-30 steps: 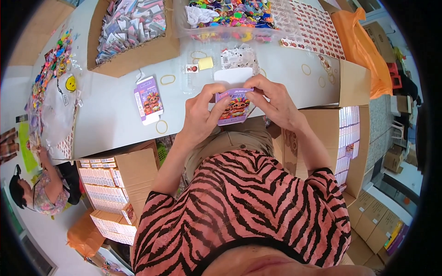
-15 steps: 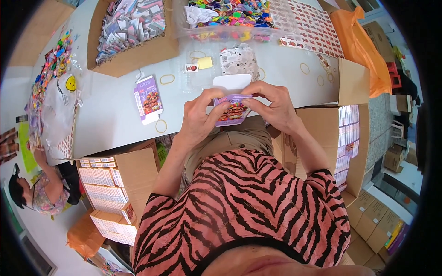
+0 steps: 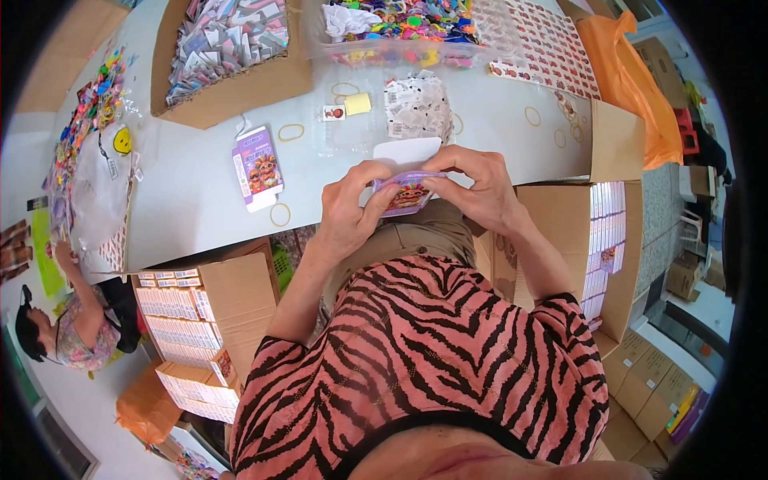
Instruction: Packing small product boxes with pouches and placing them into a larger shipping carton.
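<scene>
Purple printed carton [image 3: 406, 200], held between left hand [image 3: 352, 200] and right hand [image 3: 478, 184] at the near edge of the bench [image 3: 184, 212]; from left: matching carton [image 3: 258, 170], lying on the bench, long axis running near edge to far; left hand, pinching the held carton's left side; white flap [image 3: 408, 150], pointing toward the far edge, held carton's long axis foreshortened, uncertain; right hand, pinching the right side, equally near.

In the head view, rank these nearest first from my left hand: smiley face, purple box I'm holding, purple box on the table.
1. Held purple box: touching the left hand, at its right.
2. Other purple box: on the table, leftward.
3. Yellow smiley face: farther left.
</scene>
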A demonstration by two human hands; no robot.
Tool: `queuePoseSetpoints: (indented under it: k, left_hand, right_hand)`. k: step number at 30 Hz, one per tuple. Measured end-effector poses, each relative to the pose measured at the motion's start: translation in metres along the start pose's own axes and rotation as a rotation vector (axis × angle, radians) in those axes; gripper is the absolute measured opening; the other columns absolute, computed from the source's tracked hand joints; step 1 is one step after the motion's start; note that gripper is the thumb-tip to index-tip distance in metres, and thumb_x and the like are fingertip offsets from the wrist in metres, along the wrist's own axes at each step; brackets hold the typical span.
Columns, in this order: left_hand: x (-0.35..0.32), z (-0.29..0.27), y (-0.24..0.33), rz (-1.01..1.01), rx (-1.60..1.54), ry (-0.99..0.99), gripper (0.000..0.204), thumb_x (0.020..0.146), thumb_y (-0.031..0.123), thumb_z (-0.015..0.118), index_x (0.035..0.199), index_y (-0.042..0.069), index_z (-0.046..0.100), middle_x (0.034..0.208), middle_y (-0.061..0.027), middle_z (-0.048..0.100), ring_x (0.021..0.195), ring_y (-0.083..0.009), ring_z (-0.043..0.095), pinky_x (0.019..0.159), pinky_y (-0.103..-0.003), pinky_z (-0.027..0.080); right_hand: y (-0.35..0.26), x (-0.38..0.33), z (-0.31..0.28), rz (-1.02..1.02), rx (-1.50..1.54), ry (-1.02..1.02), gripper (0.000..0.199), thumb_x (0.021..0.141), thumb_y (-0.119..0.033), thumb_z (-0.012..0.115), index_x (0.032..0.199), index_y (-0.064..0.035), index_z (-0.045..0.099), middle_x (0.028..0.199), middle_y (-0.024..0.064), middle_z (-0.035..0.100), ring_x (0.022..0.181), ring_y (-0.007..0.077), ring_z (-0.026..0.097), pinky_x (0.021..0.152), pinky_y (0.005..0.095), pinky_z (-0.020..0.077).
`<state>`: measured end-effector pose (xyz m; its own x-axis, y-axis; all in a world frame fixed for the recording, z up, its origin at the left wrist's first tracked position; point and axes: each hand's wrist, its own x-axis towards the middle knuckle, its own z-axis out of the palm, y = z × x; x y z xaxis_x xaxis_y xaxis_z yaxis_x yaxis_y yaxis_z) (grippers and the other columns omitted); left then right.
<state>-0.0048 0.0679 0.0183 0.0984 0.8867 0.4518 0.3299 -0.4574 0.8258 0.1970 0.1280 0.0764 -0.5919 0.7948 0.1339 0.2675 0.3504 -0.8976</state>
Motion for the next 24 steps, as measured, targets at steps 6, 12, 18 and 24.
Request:
queuePoseSetpoints:
  k: [6, 12, 18, 24]
  left_hand:
    - [0.007, 0.015, 0.012, -0.098, -0.321, 0.348, 0.047, 0.078, 0.002, 0.071, 0.117, -0.001, 0.045, 0.104, -0.0141, 0.061, 0.09, -0.0191, 0.063, 0.077, -0.029, 0.052]
    - [0.005, 0.018, 0.01, -0.434, -0.28, 0.052, 0.052, 0.072, 0.009, 0.079, 0.114, 0.0, 0.051, 0.093, -0.0102, 0.068, 0.084, -0.0136, 0.066, 0.072, -0.027, 0.054]
    - [0.01, 0.018, 0.012, -0.391, -0.419, -0.017, 0.044, 0.074, 0.008, 0.077, 0.111, 0.0, 0.053, 0.093, -0.0097, 0.069, 0.085, -0.0129, 0.066, 0.073, -0.028, 0.054]
    - [0.01, 0.016, 0.016, -0.407, -0.437, -0.037, 0.042, 0.075, 0.007, 0.076, 0.11, 0.001, 0.054, 0.092, -0.0086, 0.069, 0.084, -0.0122, 0.066, 0.074, -0.027, 0.053]
  right_hand:
    - [0.0, -0.001, 0.004, -0.069, -0.055, 0.109, 0.012, 0.08, -0.003, 0.068, 0.091, -0.0003, 0.063, 0.084, 0.0078, 0.067, 0.078, 0.0144, 0.065, 0.073, 0.0271, 0.0511]
    - [0.004, -0.004, 0.004, -0.018, 0.022, 0.036, 0.015, 0.08, -0.003, 0.069, 0.094, -0.0013, 0.063, 0.09, 0.0074, 0.067, 0.081, 0.0148, 0.065, 0.075, 0.0275, 0.0515]
    - [-0.001, 0.002, -0.003, -0.01, 0.122, 0.148, 0.034, 0.074, -0.003, 0.072, 0.107, -0.0019, 0.062, 0.114, 0.0064, 0.059, 0.101, 0.0146, 0.059, 0.082, 0.0291, 0.0499]
    - [-0.011, 0.02, -0.018, 0.091, 0.346, -0.098, 0.039, 0.075, -0.004, 0.07, 0.113, -0.0015, 0.062, 0.117, 0.0067, 0.06, 0.103, 0.0168, 0.058, 0.086, 0.0324, 0.0479]
